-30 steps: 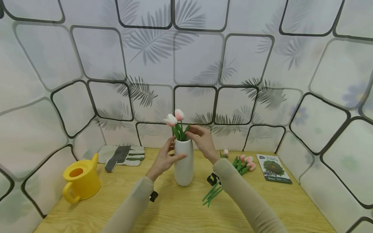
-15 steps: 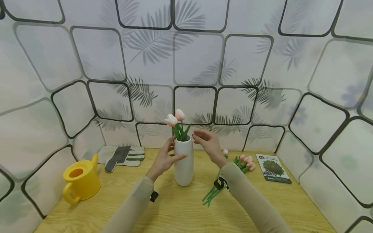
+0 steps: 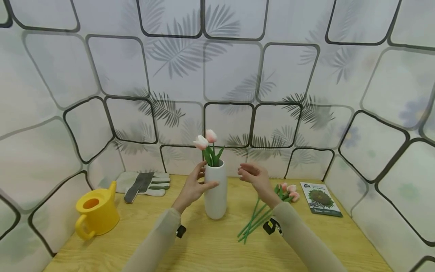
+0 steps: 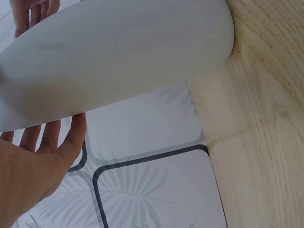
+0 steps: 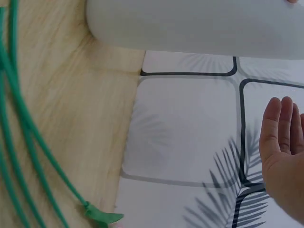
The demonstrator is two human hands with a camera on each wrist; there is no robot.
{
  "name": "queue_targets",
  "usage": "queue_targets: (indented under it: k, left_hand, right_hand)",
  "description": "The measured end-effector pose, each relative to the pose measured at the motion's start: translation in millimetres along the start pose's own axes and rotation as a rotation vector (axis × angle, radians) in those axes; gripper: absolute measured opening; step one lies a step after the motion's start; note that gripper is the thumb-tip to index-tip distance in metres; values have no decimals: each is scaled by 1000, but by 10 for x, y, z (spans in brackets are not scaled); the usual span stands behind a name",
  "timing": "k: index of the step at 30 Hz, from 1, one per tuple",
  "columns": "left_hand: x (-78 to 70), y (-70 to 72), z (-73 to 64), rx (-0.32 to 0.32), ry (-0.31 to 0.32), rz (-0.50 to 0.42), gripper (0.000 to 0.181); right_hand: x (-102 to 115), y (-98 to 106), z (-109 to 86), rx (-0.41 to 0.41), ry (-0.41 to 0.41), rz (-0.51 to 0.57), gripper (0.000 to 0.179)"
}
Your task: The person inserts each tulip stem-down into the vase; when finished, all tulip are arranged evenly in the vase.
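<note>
A white vase (image 3: pixel 216 194) stands upright mid-table, holding two pale pink tulips (image 3: pixel 201 142) with green leaves. My left hand (image 3: pixel 193 187) holds the vase at its upper left side, thumb across the front and fingers behind; in the left wrist view the fingertips touch its wall. To the right of the vase, apart from it, my right hand (image 3: pixel 259 182) is raised with relaxed fingers and nothing in them. Beneath the right forearm lie several more pink tulips (image 3: pixel 291 192), partly covered by it; their green stems (image 5: pixel 35 133) cross on the table in the right wrist view.
A yellow watering can (image 3: pixel 98 211) stands at the left of the wooden table (image 3: pixel 204 249). Behind it lies a pair of grey and white gloves (image 3: pixel 149 185). A seed packet with a sunflower picture (image 3: pixel 321 199) lies at the right. Patterned panels (image 3: pixel 234 75) enclose the back and sides.
My right hand has let go of the tulip leaves at the vase mouth and moved right and slightly down. The left hand has stayed on the vase.
</note>
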State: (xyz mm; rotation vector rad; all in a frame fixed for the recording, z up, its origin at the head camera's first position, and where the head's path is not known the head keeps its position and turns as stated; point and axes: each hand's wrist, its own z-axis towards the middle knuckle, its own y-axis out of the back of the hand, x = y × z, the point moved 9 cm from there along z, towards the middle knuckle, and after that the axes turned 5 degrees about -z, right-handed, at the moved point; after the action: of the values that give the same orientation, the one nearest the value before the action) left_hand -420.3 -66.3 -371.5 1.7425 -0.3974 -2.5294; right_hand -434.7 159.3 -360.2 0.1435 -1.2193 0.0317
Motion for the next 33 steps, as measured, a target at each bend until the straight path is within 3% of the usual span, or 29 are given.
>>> queue_targets:
  k: [11,23,33]
  left_hand:
    - [-25,-37,2,22,42,-1,85]
    - [19,-15,14,3,-2,-19,84]
    - [16,-10,2,7,-2,-17,83]
  right_hand:
    - [-312,274,-292,56,-83,-77,44]
    - [-653,640,-457,150,-150,-187,48]
    - [-891,650,-457,241,-216,-230,47]
